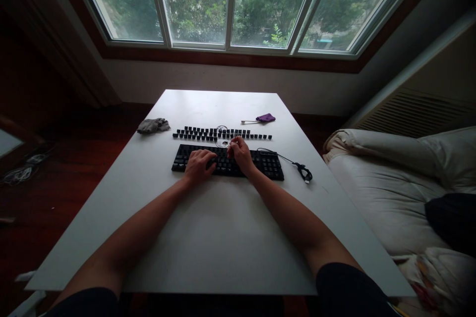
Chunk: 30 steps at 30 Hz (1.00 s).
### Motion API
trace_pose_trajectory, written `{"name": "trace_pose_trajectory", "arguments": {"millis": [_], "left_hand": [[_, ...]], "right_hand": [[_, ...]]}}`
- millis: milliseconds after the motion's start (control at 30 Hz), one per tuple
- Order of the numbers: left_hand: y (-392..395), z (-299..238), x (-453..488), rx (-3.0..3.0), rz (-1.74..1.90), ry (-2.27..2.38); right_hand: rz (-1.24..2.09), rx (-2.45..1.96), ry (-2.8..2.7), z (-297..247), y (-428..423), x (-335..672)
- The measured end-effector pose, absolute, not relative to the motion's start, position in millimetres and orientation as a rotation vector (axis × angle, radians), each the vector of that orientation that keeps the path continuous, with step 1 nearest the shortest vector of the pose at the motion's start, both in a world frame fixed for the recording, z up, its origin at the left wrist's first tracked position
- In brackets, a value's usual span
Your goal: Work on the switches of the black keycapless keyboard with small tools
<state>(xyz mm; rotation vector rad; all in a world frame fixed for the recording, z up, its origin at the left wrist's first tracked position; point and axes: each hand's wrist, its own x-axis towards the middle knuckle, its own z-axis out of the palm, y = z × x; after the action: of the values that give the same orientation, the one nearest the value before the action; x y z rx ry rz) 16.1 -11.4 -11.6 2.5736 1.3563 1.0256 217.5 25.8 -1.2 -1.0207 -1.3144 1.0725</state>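
A black keyboard (273, 164) lies on the white table, its cable bundled at the right. My left hand (199, 164) rests on the keyboard's left half, fingers spread over the keys and thumb apart. Above the middle keys, my right hand (240, 152) is closed in a pinch; what sits between the fingertips is too small to make out. Just behind the keyboard, near the right fingertips, is a small round clear object (222, 144) with something dark in it. Farther back, loose black keycaps (193, 132) stand in rows.
A grey crumpled cloth (153, 126) lies at the table's left edge. At the back right are a purple cloth (265, 118) and a thin stick with a pale tip (248, 122). The coiled cable (304, 172) lies right of the keyboard. A pale sofa (375, 188) stands beside the table.
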Motion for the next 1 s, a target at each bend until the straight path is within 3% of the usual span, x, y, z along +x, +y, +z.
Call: {"name": "trace_pose_trajectory", "arguments": {"millis": [300, 733, 1000], "left_hand": [[-8.5, -15.1, 18.3, 2.566, 1.000, 1.286], [-7.2, 1.5, 15.9, 1.880, 1.322, 1.191], [1.6, -2.4, 13.4, 1.413, 1.234, 0.986]], "right_hand": [[0.761, -1.132, -1.527, -3.6, 24.0, 217.1], [0.614, -1.124, -1.653, 4.4, 8.5, 215.6], [0.545, -1.096, -1.721, 7.6, 0.8, 214.0]]}}
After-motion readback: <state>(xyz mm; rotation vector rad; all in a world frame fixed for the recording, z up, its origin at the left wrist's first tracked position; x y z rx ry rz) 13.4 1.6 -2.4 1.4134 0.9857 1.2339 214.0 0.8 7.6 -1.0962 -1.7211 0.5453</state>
